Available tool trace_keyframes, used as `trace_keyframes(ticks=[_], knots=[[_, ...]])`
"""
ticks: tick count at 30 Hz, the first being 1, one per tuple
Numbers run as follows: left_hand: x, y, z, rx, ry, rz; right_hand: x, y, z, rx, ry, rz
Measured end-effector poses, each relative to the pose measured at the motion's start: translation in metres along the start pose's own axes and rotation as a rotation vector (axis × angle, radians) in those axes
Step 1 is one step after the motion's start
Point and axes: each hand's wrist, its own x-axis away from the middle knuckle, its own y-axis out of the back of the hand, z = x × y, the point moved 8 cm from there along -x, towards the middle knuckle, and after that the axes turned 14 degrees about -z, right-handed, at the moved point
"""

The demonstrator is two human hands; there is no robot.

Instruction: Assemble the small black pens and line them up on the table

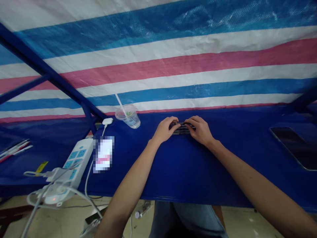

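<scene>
A small stack of dark, flat pieces (pixel 183 129) lies on the blue tabletop (pixel 178 165) ahead of me; its exact kind is not clear. My left hand (pixel 165 129) is curled around the left end, with thumb in front and fingers over the back. At the opposite end my right hand (pixel 200 130) grips it in much the same way. Both ends of the stack are partly hidden by my fingers, and only its layered middle shows between the hands.
Left of my hands are a tilted clear plastic cup (pixel 131 119) with a straw, a pixelated bright rectangle (pixel 104 154), and a white power strip (pixel 76 162) with cables. A dark phone (pixel 294 148) lies right. Striped sheeting (pixel 173 66) hangs behind; blue bars (pixel 56 81) frame the left.
</scene>
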Motion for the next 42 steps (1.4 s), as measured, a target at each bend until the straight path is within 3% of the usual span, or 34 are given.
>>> trace_keyframes(ticks=[18, 24, 42], knots=[[-0.0003, -0.0007, -0.0016, -0.039, -0.029, 0.018, 0.0002, -0.002, -0.0007, 0.015, -0.019, 0.031], [-0.0001, 0.0008, 0.0001, 0.015, 0.0, -0.025, -0.0004, -0.0008, -0.0016, 0.004, -0.036, 0.023], [-0.0006, -0.0013, -0.0009, -0.05, -0.028, 0.026, 0.0005, -0.0021, -0.0009, 0.004, -0.019, 0.028]])
